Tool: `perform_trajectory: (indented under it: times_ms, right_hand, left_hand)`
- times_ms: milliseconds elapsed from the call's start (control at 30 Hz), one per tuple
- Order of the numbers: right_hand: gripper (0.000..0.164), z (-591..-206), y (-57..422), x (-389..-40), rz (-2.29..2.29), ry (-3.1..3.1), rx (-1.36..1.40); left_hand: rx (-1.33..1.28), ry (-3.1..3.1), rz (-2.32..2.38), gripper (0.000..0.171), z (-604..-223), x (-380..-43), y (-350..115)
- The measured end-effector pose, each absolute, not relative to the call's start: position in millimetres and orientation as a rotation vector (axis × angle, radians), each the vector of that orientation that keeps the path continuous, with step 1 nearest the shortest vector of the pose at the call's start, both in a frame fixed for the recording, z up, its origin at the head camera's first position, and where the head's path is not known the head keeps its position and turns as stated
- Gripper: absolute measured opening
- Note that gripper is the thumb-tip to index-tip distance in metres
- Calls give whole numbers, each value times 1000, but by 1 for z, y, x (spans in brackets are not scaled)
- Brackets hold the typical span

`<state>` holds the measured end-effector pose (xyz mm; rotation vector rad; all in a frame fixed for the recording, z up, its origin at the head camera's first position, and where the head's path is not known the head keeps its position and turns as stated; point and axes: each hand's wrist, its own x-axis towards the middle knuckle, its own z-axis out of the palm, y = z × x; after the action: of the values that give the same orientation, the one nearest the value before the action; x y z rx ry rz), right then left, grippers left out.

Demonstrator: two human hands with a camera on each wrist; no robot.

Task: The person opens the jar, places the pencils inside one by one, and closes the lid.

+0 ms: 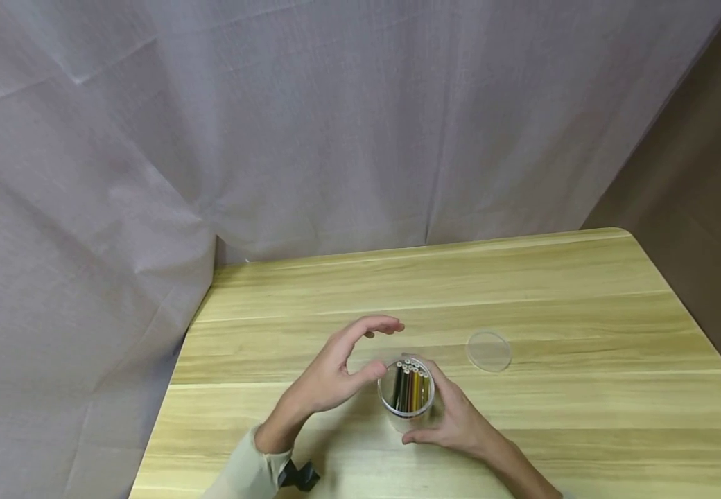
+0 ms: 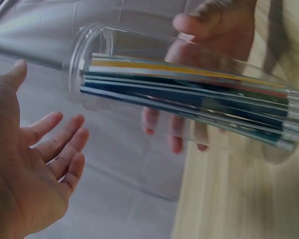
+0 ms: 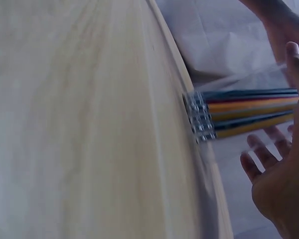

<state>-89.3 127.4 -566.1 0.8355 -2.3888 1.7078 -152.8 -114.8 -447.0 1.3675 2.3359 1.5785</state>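
A clear plastic jar (image 1: 406,388) full of coloured pencils (image 2: 189,97) stands upright on the wooden table (image 1: 554,291), with no lid on its mouth. My right hand (image 1: 438,412) grips the jar from the right, fingers curled round its wall. My left hand (image 1: 382,348) hovers at the jar's left with arched, relaxed fingers and holds nothing; its thumb is close to the rim. In the left wrist view the left hand's (image 2: 45,164) palm faces the jar with a gap between them. The right wrist view shows the pencils' (image 3: 244,112) ends and my right hand (image 3: 284,184).
A round clear lid (image 1: 489,350) lies flat on the table to the right of the jar. A grey cloth backdrop (image 1: 273,138) hangs behind and along the left table edge. The table's right edge drops to a brown floor (image 1: 710,180).
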Motion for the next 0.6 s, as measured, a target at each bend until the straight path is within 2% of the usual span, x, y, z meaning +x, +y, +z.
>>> perform_trajectory:
  times_ms: [167, 400, 600]
  right_hand:
    - [121, -558, 143, -86, 1624, -2445, 765]
    - [109, -548, 181, -95, 1511, -2468, 731]
    - [98, -546, 214, -110, 1211, -2496, 579]
  left_hand:
    - [1335, 2302, 1622, 78, -466, -148, -125]
    - [1257, 2227, 1659, 84, -497, -135, -131]
    - [1100, 2266, 1615, 113, -519, -115, -125]
